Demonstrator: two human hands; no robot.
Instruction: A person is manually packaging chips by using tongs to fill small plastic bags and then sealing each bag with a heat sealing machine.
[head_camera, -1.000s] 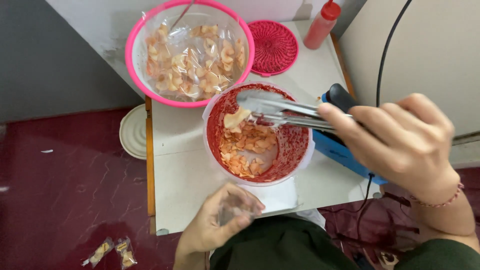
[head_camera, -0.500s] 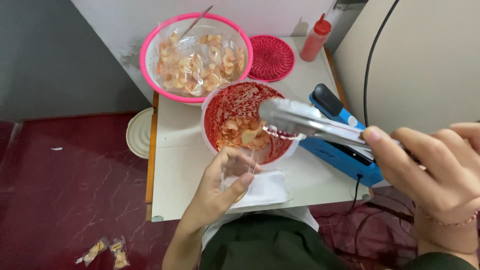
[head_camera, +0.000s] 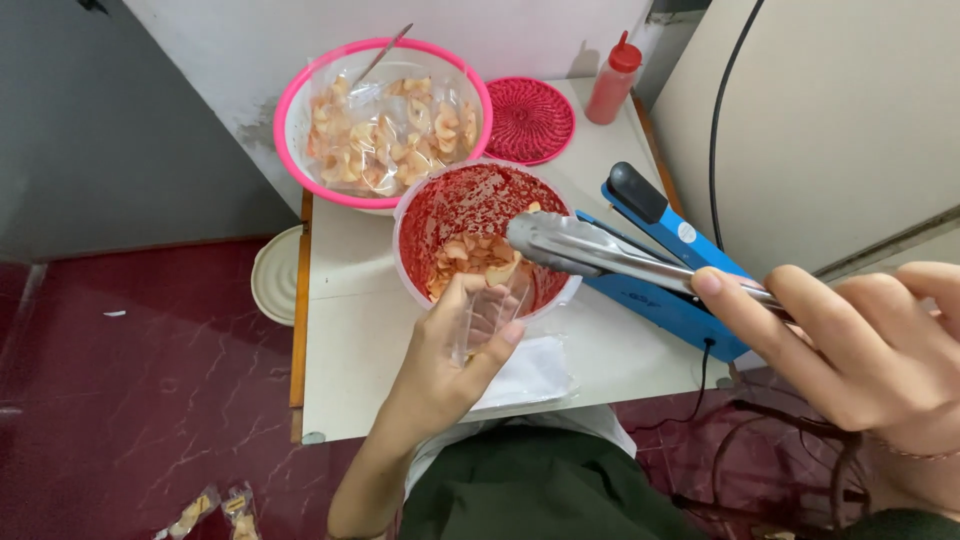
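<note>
White tabletop (head_camera: 360, 350) stands over a dark red floor, set against a pale wall. From the lower edge the left hand (head_camera: 450, 355) rises, fingers curled around a small clear bag (head_camera: 487, 318) held upright at the near rim of the red-smeared tub (head_camera: 440, 205). The right hand (head_camera: 860, 345) comes in from the right, palm down, clenched on metal tongs (head_camera: 600, 252) whose tips pinch a chip (head_camera: 503, 271) just above the bag's mouth. Beyond the tongs lies a blue heat sealer (head_camera: 665, 265); farther off sits a pink basin (head_camera: 295, 110).
</note>
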